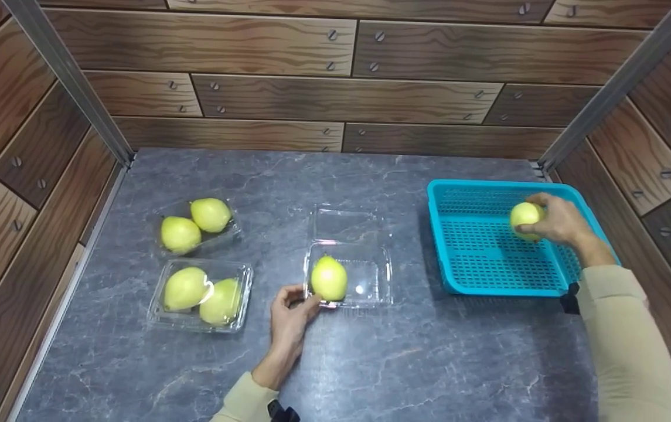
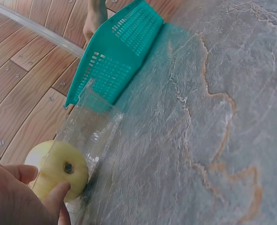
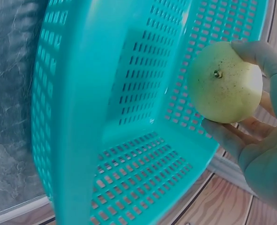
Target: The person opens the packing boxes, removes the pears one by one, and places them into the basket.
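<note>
My right hand (image 1: 559, 220) grips a yellow-green pear (image 1: 526, 219) between thumb and fingers, over the right part of a blue plastic basket (image 1: 446, 275). In the right wrist view the pear (image 3: 222, 84) has one end facing the camera, with the basket wall (image 3: 143, 70) behind it. My left hand (image 1: 291, 316) holds the near left corner of an open clear plastic clamshell box (image 1: 370, 302). One pear (image 1: 329, 279) sits in the left half of that box, right by the left fingertips. The box's lid (image 1: 347, 224) lies folded back, away from me.
On the left stands a closed clear clamshell box (image 1: 243, 293) with two pears inside. Behind it, two more pears (image 1: 211, 215) sit in another clear box. Wood-patterned walls (image 1: 276, 47) and metal posts (image 1: 71, 82) bound the grey marbled table (image 1: 417, 363).
</note>
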`<state>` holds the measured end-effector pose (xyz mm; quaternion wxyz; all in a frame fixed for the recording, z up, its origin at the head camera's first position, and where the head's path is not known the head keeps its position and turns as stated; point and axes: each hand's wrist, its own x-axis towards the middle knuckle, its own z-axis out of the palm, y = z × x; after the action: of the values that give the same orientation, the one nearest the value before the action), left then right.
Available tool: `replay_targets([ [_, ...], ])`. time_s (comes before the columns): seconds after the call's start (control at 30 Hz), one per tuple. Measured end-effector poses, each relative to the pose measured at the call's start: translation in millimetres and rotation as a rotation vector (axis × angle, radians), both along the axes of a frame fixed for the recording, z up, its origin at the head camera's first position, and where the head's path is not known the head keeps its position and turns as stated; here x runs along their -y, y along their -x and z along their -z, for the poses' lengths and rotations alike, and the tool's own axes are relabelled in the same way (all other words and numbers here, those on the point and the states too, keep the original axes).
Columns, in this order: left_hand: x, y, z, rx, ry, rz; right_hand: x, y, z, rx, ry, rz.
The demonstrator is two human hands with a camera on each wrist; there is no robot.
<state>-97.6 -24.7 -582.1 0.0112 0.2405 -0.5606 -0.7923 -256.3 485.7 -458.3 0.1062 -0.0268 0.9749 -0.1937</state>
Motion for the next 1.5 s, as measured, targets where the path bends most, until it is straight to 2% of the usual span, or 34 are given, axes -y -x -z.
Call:
replay_targets([
  [0.57,-0.4,1.1,0.8,-0.006,-0.014,-0.003,-23.0,5.9,19.3,0.104,-0.044,0.057],
  [0.97,-0.9,2.0,-0.4,0.006,0.000,-0.017,-27.0,4.6,27.3,0.158,-0.062,0.074],
  [1.2,-0.3,1.4,-0.6,0.001,-0.012,-0.002,-29.3,1.0,32.1,0.178,-0.060,0.072],
  [1.33,0.0,0.9,-0.7,0.005,-0.014,0.002,-27.9,0.2,31.8,0.191,-0.047,0.083],
  [1.5,0.5,0.4,-0.9,0.008,-0.003,0.004,-23.9,1.2,23.2,0.180,-0.071,0.091],
])
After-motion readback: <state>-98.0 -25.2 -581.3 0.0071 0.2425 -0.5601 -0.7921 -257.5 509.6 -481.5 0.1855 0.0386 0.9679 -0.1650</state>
